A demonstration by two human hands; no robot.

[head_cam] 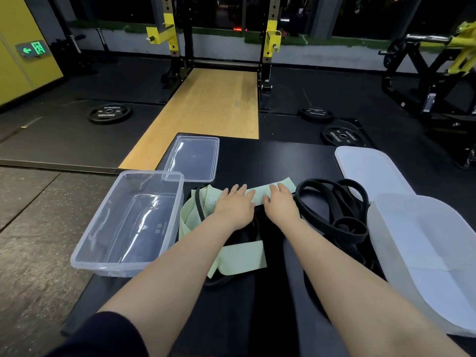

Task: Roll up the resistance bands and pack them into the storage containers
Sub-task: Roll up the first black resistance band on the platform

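A pale green resistance band lies in loose folds on a black mat, one strip running to the right at the far side. My left hand and my right hand both lie flat on that far strip, fingers straight, side by side. A tangle of black loop bands lies just right of my right hand, and more black band shows under the green one. A clear plastic container stands open to the left, with its clear lid behind it.
A white oval container and its white lid lie at the right. Beyond the mat are a wooden lifting platform, a yellow and black rack and weight plates on the dark gym floor.
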